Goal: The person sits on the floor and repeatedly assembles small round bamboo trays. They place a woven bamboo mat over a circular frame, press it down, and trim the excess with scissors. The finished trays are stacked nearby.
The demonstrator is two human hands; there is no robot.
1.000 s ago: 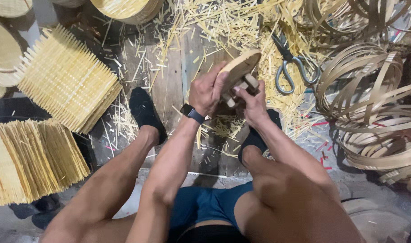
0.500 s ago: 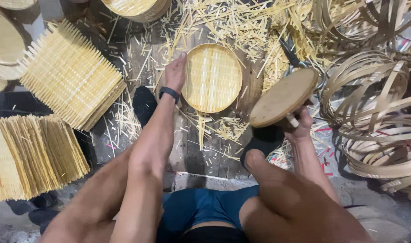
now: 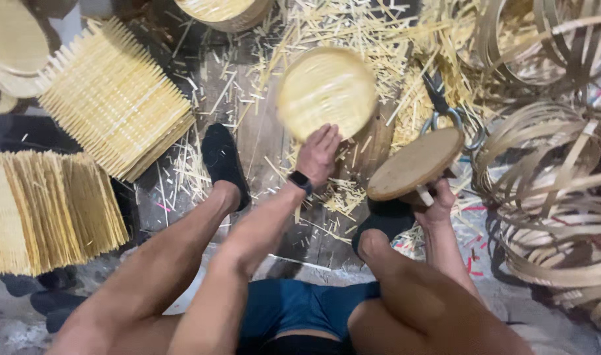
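While the left hand (image 3: 318, 152) grips the lower edge of a round woven bamboo disc (image 3: 327, 92), fingers curled onto its rim, the disc stands tilted and blurred above the wooden plank floor (image 3: 248, 125). The right hand (image 3: 434, 200) is closed around a round wooden block (image 3: 415, 164), held tilted just right of the disc. Scissors (image 3: 445, 108) lie behind the block among bamboo shavings (image 3: 353, 29). 2 stacks of woven mats (image 3: 113, 98) sit at left, coiled bamboo strips (image 3: 550, 190) at right
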